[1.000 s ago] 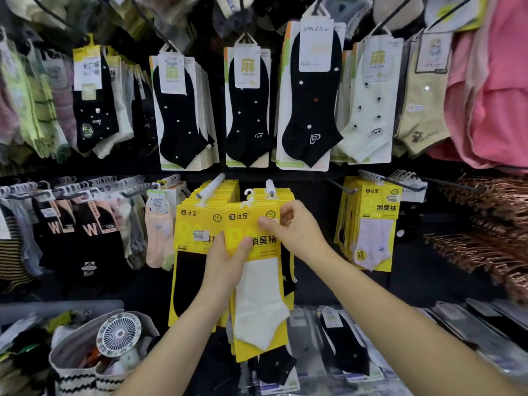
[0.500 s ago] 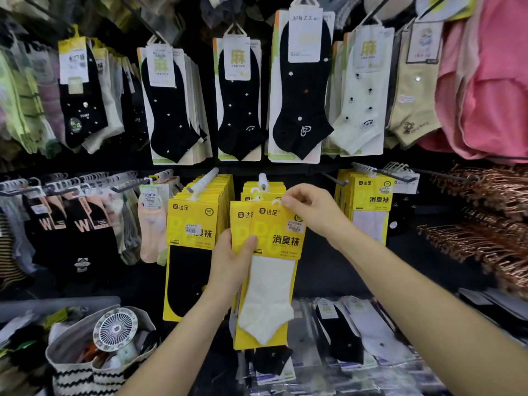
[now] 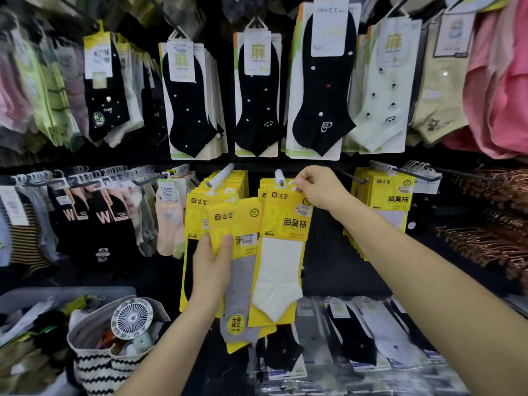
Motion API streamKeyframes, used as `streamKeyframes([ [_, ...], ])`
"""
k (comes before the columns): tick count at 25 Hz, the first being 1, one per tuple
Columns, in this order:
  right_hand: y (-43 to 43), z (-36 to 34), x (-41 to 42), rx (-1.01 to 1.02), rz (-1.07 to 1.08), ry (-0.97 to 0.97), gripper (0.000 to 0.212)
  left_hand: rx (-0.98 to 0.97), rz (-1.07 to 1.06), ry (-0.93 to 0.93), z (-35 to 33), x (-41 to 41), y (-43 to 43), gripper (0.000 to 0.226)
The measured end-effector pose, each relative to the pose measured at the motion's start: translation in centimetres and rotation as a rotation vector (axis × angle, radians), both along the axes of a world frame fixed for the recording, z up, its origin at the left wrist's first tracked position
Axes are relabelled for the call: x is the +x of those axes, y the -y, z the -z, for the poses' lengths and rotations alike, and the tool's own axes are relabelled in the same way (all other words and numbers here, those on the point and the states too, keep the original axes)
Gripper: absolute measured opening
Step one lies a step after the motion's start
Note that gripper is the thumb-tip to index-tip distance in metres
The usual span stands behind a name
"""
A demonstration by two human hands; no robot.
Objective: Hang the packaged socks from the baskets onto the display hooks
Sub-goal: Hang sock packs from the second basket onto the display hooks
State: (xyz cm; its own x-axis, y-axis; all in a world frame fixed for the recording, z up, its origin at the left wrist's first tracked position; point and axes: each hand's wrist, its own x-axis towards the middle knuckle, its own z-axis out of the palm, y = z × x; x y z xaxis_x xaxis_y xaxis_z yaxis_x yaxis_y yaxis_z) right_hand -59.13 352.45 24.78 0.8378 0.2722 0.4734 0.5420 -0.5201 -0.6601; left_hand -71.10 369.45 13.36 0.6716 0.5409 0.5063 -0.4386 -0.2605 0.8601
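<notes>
- While the right hand [image 3: 317, 188] is pinching the hanger tab of the white-sock pack [image 3: 281, 252] at the front end of the white hook [image 3: 278, 175], I cannot tell whether the tab is threading on. Letting go now would likely be dropping the pack.
- The left hand [image 3: 213, 267] is gripping the grey-sock pack [image 3: 243, 252] by its left edge, thumb across the card, partly behind the white one. A slackening grip would be letting it slide.
- Neighbouring yellow packs [image 3: 197, 207] are risking a knock.
- The striped bag [image 3: 94, 364], lower left, is holding a round fan [image 3: 133, 317] and blurred oddments.
- The grey bin [image 3: 65, 291] behind it is holding loose packs, indistinct.
</notes>
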Motion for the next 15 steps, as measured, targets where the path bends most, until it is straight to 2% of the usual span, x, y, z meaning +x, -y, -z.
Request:
streamKeyframes([
  [2, -0.8, -0.2, 0.7, -0.004, 0.012, -0.006, 0.015, 0.025, -0.030, 0.000, -0.3, -0.9, -1.2, 0.016],
  [6, -2.6, -0.2, 1.6, -0.078, 0.103, 0.000, 0.018, 0.106, -0.024, 0.009, -1.5, -2.5, -1.9, 0.065],
  [7, -2.8, -0.2, 1.8, -0.100, 0.123, 0.012, 0.018, 0.114, -0.007, 0.012, -1.5, -2.6, -2.0, 0.066],
  [10, -2.7, -0.5, 2.2, -0.100, 0.125, -0.015, 0.014, 0.151, -0.014, 0.028, -1.0, -1.9, -2.3, 0.033],
  [12, -2.4, -0.3, 1.9, -0.054, 0.106, -0.010, 0.012, 0.068, 0.023, -0.010, -0.8, -1.1, -2.2, 0.015],
  [15, -1.6, 1.0, 0.1, 0.166, 0.100, 0.139, 0.010, -0.005, 0.060, -0.075, -0.5, -0.3, -1.5, 0.021],
])
